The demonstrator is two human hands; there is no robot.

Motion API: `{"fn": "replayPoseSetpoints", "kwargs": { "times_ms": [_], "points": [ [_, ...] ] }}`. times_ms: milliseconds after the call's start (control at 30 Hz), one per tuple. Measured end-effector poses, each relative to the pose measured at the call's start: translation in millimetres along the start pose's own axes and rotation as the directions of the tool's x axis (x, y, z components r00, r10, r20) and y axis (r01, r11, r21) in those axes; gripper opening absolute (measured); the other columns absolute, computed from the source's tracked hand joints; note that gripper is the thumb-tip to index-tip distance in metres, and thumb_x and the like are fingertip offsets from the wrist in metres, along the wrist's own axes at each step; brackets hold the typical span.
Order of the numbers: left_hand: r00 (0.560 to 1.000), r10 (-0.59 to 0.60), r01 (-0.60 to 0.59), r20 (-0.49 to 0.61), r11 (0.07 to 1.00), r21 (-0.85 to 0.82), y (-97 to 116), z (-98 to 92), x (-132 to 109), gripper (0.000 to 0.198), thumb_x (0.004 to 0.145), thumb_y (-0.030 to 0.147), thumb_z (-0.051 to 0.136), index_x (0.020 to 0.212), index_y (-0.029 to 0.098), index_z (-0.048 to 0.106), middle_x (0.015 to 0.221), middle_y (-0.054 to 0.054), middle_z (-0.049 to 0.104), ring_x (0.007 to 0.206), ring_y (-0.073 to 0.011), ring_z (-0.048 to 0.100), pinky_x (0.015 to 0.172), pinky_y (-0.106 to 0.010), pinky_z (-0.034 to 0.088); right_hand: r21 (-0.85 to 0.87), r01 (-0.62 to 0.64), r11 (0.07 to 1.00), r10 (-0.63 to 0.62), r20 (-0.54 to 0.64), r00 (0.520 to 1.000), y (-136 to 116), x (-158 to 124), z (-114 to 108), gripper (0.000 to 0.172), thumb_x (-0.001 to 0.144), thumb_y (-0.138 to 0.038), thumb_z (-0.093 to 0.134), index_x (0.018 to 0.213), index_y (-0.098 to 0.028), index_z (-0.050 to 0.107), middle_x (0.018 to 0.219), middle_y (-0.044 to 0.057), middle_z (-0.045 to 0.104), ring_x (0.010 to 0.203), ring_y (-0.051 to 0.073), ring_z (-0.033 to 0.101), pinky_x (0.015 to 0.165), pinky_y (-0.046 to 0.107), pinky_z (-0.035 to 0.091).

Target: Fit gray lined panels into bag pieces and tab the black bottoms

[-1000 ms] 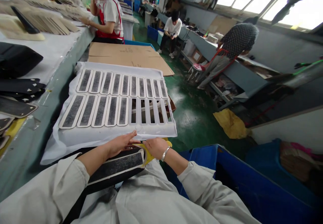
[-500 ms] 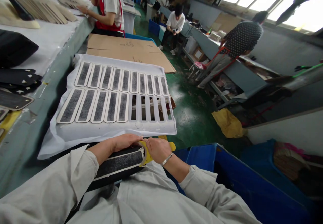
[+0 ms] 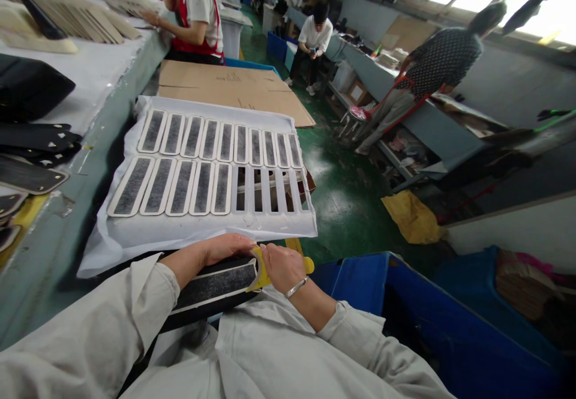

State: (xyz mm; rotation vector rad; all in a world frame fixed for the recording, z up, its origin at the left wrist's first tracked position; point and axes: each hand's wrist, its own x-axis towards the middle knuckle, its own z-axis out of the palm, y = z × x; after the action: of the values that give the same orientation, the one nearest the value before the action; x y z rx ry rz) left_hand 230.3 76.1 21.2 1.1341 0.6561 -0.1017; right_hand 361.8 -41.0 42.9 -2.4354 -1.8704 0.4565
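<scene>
Long black strip w/ a grey felt patch edged in white [image 3: 211, 288] lies across the person's lap, near end hidden under the pale sleeve, far end btwn the two hands. Left hand [image 3: 222, 248] rests flat on the strip's far edge, fingers stretched out, grip released, nothing held, just pressing down. Right hand [image 3: 281, 267] is clenched round a yellow flat plastic tool [image 3: 262, 276], whose tip touches the patch's rounded end; its other end pokes out past the knuckles. The patch looks already seated on the strip, so I'd say the work is at the pressing-down stage, though whether the edges are fully stuck can't be told from here. Just beyond the knees lies a white die-cut backing sheet [image 3: 180, 234]: in the near row five grey patches [image 3: 180, 187] sit in place and five empty slots [image 3: 270, 190] show on the right, and the back row [image 3: 225, 141] looks full. So approx a quarter of the sheet is used, the rest untouched. Behind it, flat brown cardboard [image 3: 225, 90]. Left, a grey-green surface [image 3: 45, 249] carries more black pieces [image 3: 31, 141]. Right of the lap, a blue plastic bin [image 3: 405, 321]. Farther off, a co-worker in a red apron [image 3: 198, 15] stands at the surface.
</scene>
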Motion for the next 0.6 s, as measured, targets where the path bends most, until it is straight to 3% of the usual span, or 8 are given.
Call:
{"fn": "replayPoseSetpoints", "kwargs": {
  "times_ms": [167, 333, 433, 600],
  "points": [
    [0.991, 0.004, 0.004, 0.132, 0.998, -0.059, 0.8, -1.2, -2.6, 0.039, 0.071, 0.046, 0.063, 0.094, 0.015, 0.067, 0.091, -0.005, 0.069, 0.094, -0.0253, 0.058, 0.085, -0.036, 0.041, 0.010, 0.005, 1.000, -0.005, 0.001, 1.000, -1.3, -1.2, 1.6, 0.048, 0.096, -0.039, 0.025, 0.084, -0.015, 0.064, 0.077, 0.011, 0.068, 0.071, 0.025, 0.063, 0.066, 0.035, 0.044],
    [0.997, -0.031, 0.035, 0.075, 0.998, -0.048, -0.8, -3.7, -5.3, 0.055, 0.072, 0.045, 0.064, 0.122, 0.024, 0.055, 0.108, -0.002, 0.067, 0.103, -0.0233, 0.057, 0.088, -0.033, 0.041, 0.014, 0.043, 0.999, -0.043, 0.024, 0.999, 0.6, -0.3, 0.2, 0.048, 0.096, -0.039, 0.025, 0.086, -0.015, 0.065, 0.079, 0.012, 0.068, 0.072, 0.026, 0.063, 0.067, 0.035, 0.045],
    [0.997, 0.003, -0.005, 0.083, 1.000, 0.026, -1.3, -4.5, -7.4, 0.048, 0.074, 0.045, 0.062, 0.118, 0.024, 0.059, 0.108, -0.001, 0.067, 0.105, -0.0234, 0.056, 0.092, -0.032, 0.040, -0.009, 0.068, 0.998, -0.068, 0.025, 0.997, 1.9, -0.7, 0.3, 0.049, 0.096, -0.041, 0.024, 0.086, -0.015, 0.065, 0.078, 0.011, 0.068, 0.071, 0.026, 0.063, 0.066, 0.034, 0.044],
    [0.980, 0.065, -0.087, 0.188, 0.990, 0.111, -0.8, -5.3, -8.5, 0.038, 0.080, 0.046, 0.055, 0.107, 0.021, 0.067, 0.107, -0.002, 0.068, 0.105, -0.0234, 0.056, 0.097, -0.032, 0.037, -0.027, 0.090, 0.996, -0.089, 0.017, 0.996, 2.5, -2.5, -0.9, 0.049, 0.096, -0.042, 0.025, 0.079, -0.017, 0.063, 0.074, 0.008, 0.068, 0.068, 0.022, 0.063, 0.063, 0.031, 0.044]
  ]
}}
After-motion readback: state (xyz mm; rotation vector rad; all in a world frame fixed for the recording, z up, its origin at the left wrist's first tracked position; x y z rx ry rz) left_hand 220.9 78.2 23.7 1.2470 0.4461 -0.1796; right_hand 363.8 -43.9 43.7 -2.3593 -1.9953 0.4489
